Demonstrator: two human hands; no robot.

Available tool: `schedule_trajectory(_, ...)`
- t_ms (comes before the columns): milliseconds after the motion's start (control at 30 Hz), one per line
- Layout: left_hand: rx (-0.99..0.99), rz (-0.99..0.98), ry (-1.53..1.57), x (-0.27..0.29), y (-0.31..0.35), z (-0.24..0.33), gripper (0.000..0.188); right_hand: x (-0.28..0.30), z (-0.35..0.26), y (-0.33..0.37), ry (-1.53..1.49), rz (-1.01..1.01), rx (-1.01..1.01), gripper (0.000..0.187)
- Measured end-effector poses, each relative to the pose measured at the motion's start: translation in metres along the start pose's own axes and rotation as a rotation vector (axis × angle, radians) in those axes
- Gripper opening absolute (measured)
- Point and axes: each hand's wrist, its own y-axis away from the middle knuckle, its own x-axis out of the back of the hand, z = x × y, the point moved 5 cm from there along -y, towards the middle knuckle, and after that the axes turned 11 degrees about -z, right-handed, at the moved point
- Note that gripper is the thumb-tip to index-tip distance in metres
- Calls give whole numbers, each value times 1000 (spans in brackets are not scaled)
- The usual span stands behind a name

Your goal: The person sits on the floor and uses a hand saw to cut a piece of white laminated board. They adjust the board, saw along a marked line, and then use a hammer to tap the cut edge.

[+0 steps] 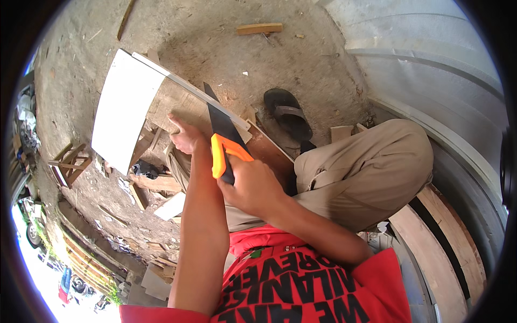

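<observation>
My right hand is wrapped round the orange and black handle of a hand saw. Its dark blade points away from me and lies across a light brown wooden board, near the board's right end. A pale strip runs along the board's far edge. My left hand rests on the near side of the board, left of the saw, its thumb and fingers apart; some fingertips are hard to make out. A white panel adjoins the board's left part. Beneath the saw handle's far side shows a reddish-brown board.
A black sandal lies beyond my bent knee. Wood offcuts and a small wooden frame are scattered on the dirt ground. Corrugated metal sheeting stands at the right, with long planks beside my leg.
</observation>
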Motion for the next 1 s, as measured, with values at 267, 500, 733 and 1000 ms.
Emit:
schedule_trajectory(267, -31, 40, 27, -2, 0, -4, 111, 28, -59, 108, -24, -307, 27, 36)
schedule_trajectory(500, 24, -9, 51, 7, 0, -10, 112, 198, -58, 226, -174, -46, 387, 21)
schedule_trajectory(733, -26, 3, 98, 7, 5, -2, 111, 270, -47, 152, 650, 467, 236, 26)
schedule_trajectory(1000, -118, -29, 269, -5, -21, -16, 110, 165, 177, -55, 1240, 275, 669, 9)
